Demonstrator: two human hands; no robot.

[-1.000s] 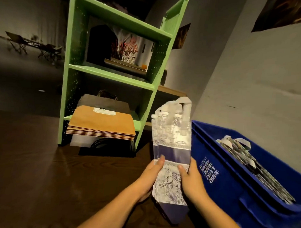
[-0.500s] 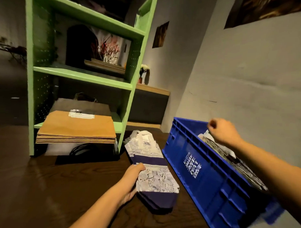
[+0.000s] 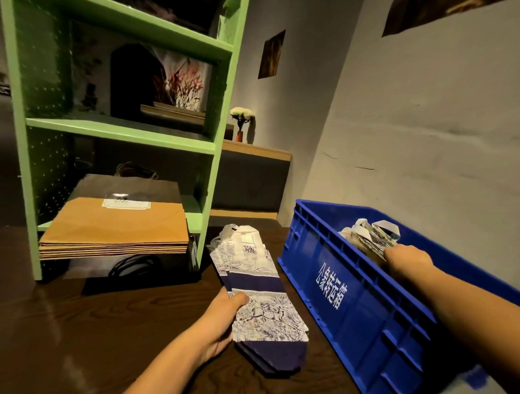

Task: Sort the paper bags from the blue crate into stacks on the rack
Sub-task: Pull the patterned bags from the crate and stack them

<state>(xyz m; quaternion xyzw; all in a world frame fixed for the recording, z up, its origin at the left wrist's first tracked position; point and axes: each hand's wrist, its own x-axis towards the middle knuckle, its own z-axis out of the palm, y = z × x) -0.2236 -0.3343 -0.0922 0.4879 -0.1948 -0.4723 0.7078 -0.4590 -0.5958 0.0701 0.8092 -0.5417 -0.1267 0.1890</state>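
Sorting looks partway done: brown bags (image 3: 112,228) lie stacked on the rack (image 3: 121,131) beyond the left hand (image 3: 224,319), whose fingers clasp a printed bundle (image 3: 256,288), while the right hand (image 3: 408,262), its grip hidden so I cannot tell, reaches among leftover bags (image 3: 369,237) in the blue crate (image 3: 345,297).

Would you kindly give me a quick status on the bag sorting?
Left grip holds patterned bags. Right grip in blue crate, at remaining bags, grasp unclear. Brown stack on rack. Nothing in the way.

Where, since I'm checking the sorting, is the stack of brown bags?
Head view, left side: the stack of brown bags lies on the green rack's lowest shelf, left of the patterned bags in the left hand.
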